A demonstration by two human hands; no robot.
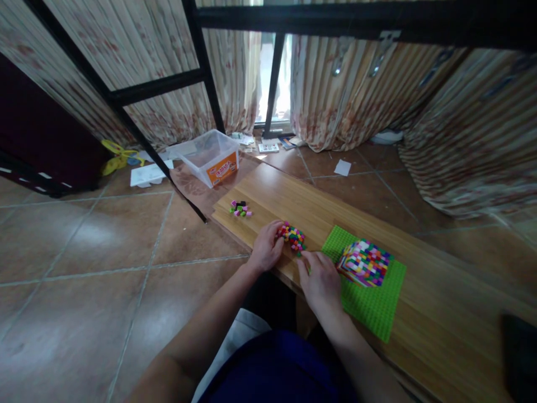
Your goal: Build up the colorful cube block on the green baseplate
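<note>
A loose pile of small multicoloured toy bricks (292,236) lies on the wooden bench between my two hands. My left hand (267,247) rests at the pile's left side, thumb and forefinger apart and touching its edge bricks. At the near right side of the pile is my right hand (322,281), its forefinger reaching a green brick and its thumb a little apart. Right of it, a solid multicoloured block built of bricks (367,263) stands on a green studded baseplate (371,310).
A smaller group of pink, green and black bricks (240,209) sits near the bench's left end. Beyond stands a clear plastic box (210,157) with an orange label. A dark object (519,352) lies at the bench's right. Black metal bars (159,87) cross in front of the curtains.
</note>
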